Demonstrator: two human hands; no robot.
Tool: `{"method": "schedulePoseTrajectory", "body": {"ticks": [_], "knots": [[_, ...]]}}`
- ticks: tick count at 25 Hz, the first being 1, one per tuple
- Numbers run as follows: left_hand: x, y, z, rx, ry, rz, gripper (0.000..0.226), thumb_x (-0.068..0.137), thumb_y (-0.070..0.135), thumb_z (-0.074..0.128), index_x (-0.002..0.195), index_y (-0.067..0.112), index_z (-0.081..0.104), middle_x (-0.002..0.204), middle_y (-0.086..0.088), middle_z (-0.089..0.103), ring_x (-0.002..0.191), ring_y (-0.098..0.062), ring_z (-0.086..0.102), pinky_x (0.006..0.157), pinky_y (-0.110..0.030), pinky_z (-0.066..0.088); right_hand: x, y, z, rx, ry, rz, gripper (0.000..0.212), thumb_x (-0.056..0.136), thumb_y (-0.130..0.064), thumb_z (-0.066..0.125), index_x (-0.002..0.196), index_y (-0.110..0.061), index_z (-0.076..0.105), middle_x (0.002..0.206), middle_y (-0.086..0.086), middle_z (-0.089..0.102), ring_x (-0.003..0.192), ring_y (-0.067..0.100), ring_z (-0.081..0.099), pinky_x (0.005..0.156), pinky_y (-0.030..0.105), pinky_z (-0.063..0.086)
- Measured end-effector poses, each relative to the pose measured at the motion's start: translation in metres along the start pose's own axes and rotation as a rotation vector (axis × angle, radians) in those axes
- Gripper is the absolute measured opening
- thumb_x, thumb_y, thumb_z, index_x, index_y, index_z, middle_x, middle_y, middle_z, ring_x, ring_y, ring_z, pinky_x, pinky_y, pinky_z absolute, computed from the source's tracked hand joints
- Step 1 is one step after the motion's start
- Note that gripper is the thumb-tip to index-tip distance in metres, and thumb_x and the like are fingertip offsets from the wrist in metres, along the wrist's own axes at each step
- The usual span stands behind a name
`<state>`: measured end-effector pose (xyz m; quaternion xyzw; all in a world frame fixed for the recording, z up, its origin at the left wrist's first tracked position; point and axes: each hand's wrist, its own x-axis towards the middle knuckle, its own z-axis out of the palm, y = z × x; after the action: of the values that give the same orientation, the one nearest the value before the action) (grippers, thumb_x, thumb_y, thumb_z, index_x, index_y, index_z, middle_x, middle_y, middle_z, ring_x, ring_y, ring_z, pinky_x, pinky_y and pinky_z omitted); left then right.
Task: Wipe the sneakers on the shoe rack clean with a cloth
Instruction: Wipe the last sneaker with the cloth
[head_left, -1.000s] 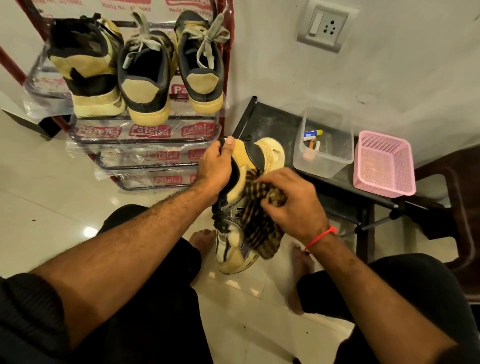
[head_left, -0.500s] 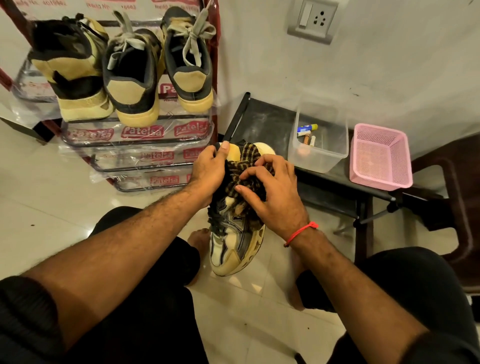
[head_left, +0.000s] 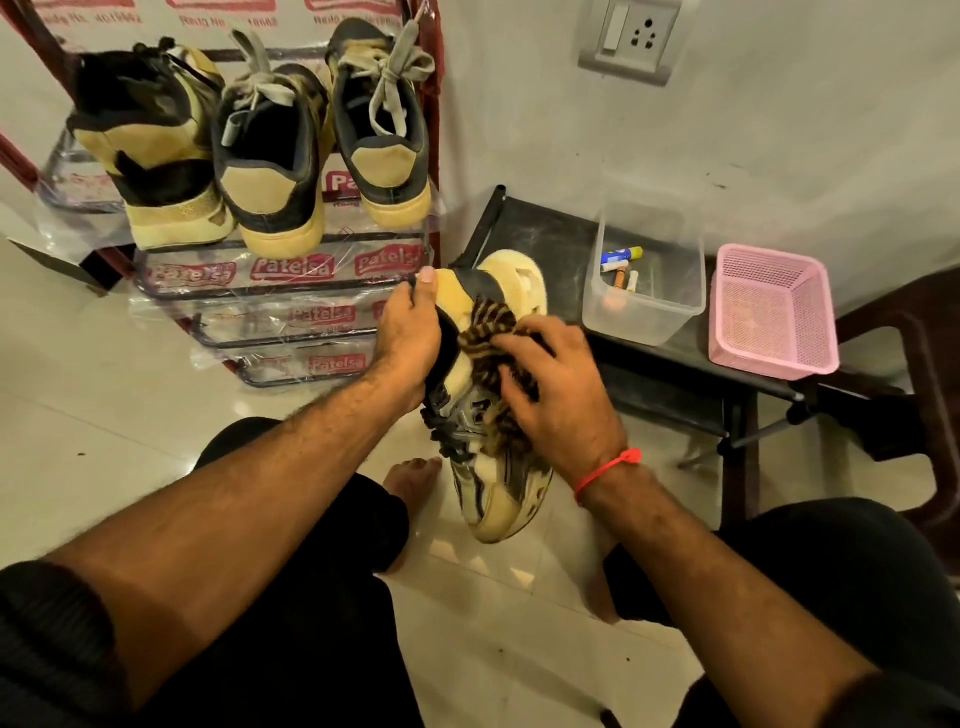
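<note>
One sneaker (head_left: 493, 410) off rack (head_left: 291, 275), held between knees. Left hand (head_left: 410, 338) clamps heel collar. Right hand (head_left: 556, 395), bunching cloth (head_left: 491, 338), has slid back down side: wiping continues, three pairs' worth wait.

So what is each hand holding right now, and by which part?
The left hand grips the sneaker at its heel collar, thumb on the heel tab. The right hand holds the bunched striped cloth against the sneaker's side.
</note>
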<state>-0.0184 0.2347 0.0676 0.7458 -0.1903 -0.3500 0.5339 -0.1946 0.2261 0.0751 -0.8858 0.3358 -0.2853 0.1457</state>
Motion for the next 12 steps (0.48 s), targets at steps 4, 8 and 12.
{"method": "schedulePoseTrajectory", "body": {"ticks": [4,8,12], "knots": [[-0.024,-0.01,0.021,0.195,-0.208,0.219,0.044,0.106,0.048,0.044,0.099,0.007,0.058,0.084,-0.001,0.056,0.077,-0.013,0.052,0.073,-0.036,0.043,0.038,0.023,-0.013,-0.054,0.136,0.124,0.029,0.089,-0.013,0.066,0.117,-0.01,0.069,0.121,0.011,0.058,0.113,0.029,0.051,0.101,0.036,0.043],[-0.018,-0.007,0.018,0.253,-0.131,0.272,0.041,0.107,0.043,0.045,0.097,0.005,0.058,0.082,-0.007,0.06,0.074,-0.017,0.053,0.069,-0.04,0.044,0.016,0.018,0.002,-0.043,0.019,0.005,0.029,0.084,-0.012,0.069,0.113,-0.009,0.071,0.118,0.011,0.06,0.106,0.032,0.053,0.096,0.036,0.044],[-0.009,-0.002,0.009,0.196,0.008,0.195,0.047,0.106,0.05,0.042,0.104,0.007,0.06,0.091,-0.005,0.062,0.089,-0.026,0.059,0.087,-0.048,0.049,-0.03,-0.003,0.019,0.002,-0.263,-0.22,0.03,0.081,-0.018,0.07,0.11,-0.009,0.07,0.116,0.01,0.062,0.1,0.03,0.056,0.084,0.044,0.054]]}}
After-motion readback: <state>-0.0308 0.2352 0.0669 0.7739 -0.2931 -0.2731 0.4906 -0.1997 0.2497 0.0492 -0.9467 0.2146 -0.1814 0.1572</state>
